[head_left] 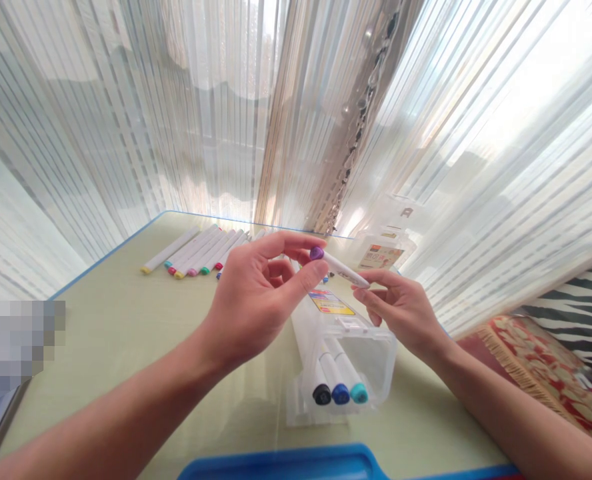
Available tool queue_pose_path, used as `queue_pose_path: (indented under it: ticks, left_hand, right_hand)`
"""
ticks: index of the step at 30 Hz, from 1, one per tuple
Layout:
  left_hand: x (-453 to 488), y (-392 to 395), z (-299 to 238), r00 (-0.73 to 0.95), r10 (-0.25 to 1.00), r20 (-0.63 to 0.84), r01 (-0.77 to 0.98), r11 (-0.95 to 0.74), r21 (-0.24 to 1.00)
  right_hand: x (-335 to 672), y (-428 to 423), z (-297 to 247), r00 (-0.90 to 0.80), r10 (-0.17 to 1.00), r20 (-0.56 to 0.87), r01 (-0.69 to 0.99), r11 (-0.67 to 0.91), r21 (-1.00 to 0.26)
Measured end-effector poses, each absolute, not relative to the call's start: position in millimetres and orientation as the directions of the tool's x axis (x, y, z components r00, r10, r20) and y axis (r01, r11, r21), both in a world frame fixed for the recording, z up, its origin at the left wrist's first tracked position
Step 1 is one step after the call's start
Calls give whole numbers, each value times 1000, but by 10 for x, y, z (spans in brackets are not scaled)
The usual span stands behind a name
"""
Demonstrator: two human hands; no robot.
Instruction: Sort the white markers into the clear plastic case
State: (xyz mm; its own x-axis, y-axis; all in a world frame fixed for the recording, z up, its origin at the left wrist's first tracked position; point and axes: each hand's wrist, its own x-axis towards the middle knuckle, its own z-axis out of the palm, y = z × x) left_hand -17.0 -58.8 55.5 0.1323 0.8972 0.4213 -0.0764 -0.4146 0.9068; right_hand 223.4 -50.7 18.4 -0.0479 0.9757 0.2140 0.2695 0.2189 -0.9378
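Here's the marker (345, 272), aslant above the case (391, 357): the left hand (256, 293) pinches its purple end, the right hand (406, 308) nips the other by the fingertips. Should either light grip slacken, it could slip and tumble!

I can read nothing for certain from here: the dark print on the purple-capped marker (345, 272) is too small, the yellow label (335, 305) on the clear case (382, 360) and the orange-topped label (380, 256) behind it blur, and the blue cap (341, 394) bears only indistinct marks.
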Motion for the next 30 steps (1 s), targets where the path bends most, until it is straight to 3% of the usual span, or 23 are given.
queue_pose_path:
  ticks: [6,13,23,30]
  left_hand:
    - [-175,-599,558,157,894,420,-63,-415,908]
    - [-227,-451,490,74,925,373,-35,-371,928]
    - [-275,-291,368,122,966,227,241,-251,938]
    - [-269,-287,365,177,971,163,290,-210,934]
  right_hand:
    - [2227,-508,191,-49,975,217,264,222,-939]
    - [2224,-550,219,-11,961,275,218,271,-937]
    - [2215,-600,267,11,934,356,116,352,-929]
    - [2200,-605,268,-4,920,392,24,392,-920]
